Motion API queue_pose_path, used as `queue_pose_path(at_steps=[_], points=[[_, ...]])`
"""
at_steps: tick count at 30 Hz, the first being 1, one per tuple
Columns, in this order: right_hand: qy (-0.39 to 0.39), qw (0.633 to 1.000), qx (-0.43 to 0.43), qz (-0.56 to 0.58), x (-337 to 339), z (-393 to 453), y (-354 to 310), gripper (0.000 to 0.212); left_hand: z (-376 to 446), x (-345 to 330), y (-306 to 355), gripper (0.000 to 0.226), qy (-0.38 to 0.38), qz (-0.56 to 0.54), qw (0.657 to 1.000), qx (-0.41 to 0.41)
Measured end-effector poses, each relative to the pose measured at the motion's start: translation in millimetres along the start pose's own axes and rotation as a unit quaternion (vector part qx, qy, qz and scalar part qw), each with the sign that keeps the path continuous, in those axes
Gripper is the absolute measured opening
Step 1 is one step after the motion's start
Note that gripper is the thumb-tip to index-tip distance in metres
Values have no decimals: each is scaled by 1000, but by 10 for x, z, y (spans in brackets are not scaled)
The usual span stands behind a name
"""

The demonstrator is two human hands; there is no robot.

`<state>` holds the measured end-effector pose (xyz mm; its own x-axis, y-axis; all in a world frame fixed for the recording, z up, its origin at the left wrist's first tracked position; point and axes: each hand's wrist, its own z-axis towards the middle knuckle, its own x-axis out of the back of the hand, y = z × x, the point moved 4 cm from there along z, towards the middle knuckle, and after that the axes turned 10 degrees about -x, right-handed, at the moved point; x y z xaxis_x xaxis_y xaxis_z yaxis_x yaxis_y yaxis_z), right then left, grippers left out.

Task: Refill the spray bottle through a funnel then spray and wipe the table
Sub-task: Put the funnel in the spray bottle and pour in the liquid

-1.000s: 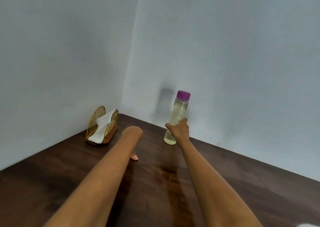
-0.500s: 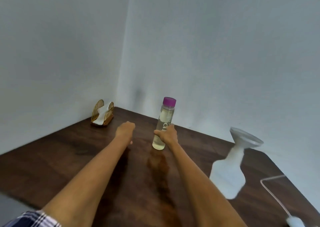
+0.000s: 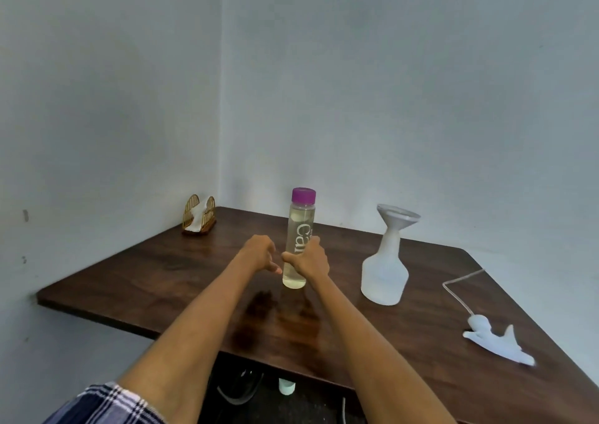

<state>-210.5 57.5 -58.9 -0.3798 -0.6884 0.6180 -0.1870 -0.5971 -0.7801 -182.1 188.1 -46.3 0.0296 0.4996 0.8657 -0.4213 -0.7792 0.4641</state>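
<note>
Bottle with the purple cap, gripped by the right hand, has come nearer to frame centre beside the funnel-topped spray bottle, left hand loosely curled alongside, so uncapping likely follows.

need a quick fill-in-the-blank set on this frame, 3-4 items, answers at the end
1. The clear bottle has a cap coloured ____.
2. The right hand grips the clear bottle while the ____ hand is beside it.
3. A funnel sits in the neck of the white ____ bottle.
4. The trigger spray head with its tube lies on the ____.

Answers: purple; left; spray; table
</note>
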Motion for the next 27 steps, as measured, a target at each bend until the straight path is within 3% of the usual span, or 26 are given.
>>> queue_pose_path(at_steps=[4,10,12,14,18,21,23,27], points=[[15,1000,-6,-10,-12,-70,-30,67,-24,-48,165,19,16,-3,998,-56],[-99,994,-18,-29,186,34,-121,83,11,-133,187,25,4,-66,996,-59],[-107,994,9,-5,356,69,-245,89,40,-111,185,37,-9,-116,991,-60],[-84,995,55,12,544,69,-454,90,49,-52,256,46,-17,-152,986,-65],[68,980,162,-97,838,82,-1007,81,91,251,496,51,50,-177,982,-34],[60,960,171,-212,773,160,-1231,64,177,453,651,53,126,-118,985,-3],[34,961,150,-230,631,200,-1224,54,233,479,705,45,143,-55,988,1],[116,957,178,-195,475,221,-1145,36,314,460,662,31,139,-13,990,-12]])
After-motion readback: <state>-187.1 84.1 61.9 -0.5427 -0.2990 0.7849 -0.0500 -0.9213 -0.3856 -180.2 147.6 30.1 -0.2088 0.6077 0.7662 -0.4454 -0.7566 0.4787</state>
